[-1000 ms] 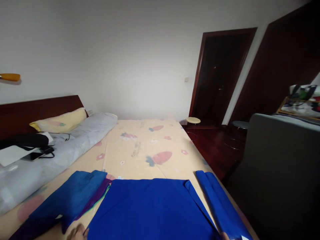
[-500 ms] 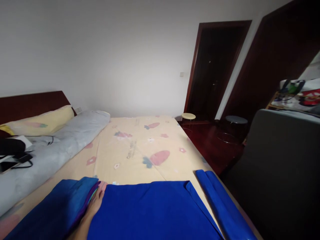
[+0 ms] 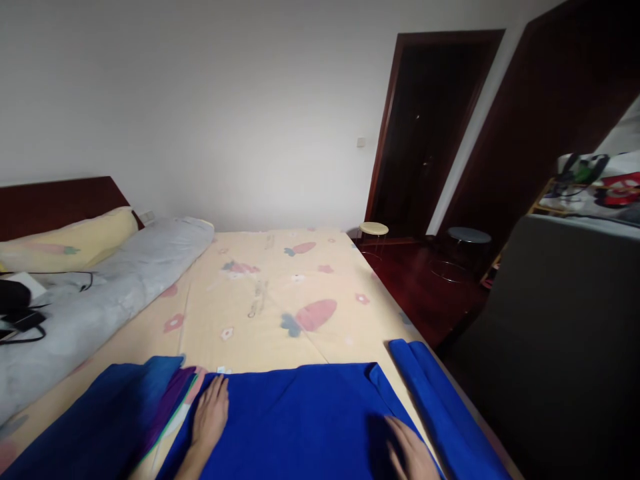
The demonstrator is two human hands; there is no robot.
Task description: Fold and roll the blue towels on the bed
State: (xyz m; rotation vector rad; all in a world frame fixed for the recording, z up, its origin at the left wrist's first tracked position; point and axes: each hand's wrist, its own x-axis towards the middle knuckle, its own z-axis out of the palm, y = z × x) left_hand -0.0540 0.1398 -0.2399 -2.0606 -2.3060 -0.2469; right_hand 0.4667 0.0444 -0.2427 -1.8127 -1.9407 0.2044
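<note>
A bright blue cloth (image 3: pixel 300 420) lies spread over the near part of the bed. My left hand (image 3: pixel 211 410) rests flat on its left edge, fingers stretched forward. Over the right side of the same cloth is my right hand (image 3: pixel 410 450), fingers apart and partly cut off by the lower frame edge; whether it touches the fabric I cannot tell. To the left lies a folded dark blue cloth (image 3: pixel 95 417) with purple and green layers along its edge. A narrow folded blue cloth (image 3: pixel 440 407) stretches along the bed's right side.
The bed's carrot-patterned sheet (image 3: pixel 270 287) extends to the wall. A grey quilt (image 3: pixel 135 267), a yellow pillow (image 3: pixel 90 243) and black cables (image 3: pixel 30 327) lie at left. Two round stools, one pale (image 3: pixel 374 229) and one grey (image 3: pixel 469 235), stand right, behind a dark panel (image 3: pixel 565 333).
My left hand has shifted right from the folded dark cloth's edge onto the blue cloth. My right hand has come into view at lower right. The view has shifted slightly.
</note>
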